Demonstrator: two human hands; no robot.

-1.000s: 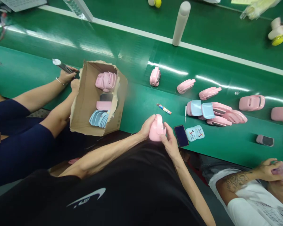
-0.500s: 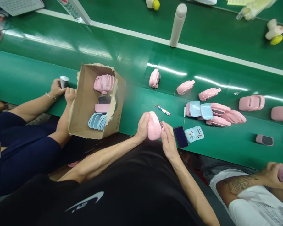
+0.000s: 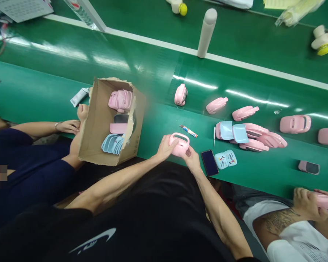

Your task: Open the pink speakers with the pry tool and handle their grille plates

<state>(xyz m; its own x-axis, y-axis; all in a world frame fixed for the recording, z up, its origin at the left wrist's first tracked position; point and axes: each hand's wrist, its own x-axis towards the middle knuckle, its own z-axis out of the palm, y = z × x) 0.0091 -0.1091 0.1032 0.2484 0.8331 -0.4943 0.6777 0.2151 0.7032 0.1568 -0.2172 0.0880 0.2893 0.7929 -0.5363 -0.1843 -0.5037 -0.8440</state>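
"Well, what do we have at the bench's near edge?"

"We see a pink plastic case (image 3: 179, 144) held off-centre between two hands: the left hand (image 3: 166, 147) grips its side, fingers closed round it, while the right hand (image 3: 190, 159) pinches its lower end."

"And how do things stand around it?"

"We count two pale blue pads (image 3: 226, 130) lying on a pile of pink cases (image 3: 270, 139). Further along the green bench (image 3: 262, 176) lie bare pink shells (image 3: 294, 124). A torn cardboard box (image 3: 94, 120) holds pink parts (image 3: 120, 101) and a stack of blue pads (image 3: 112, 143)."
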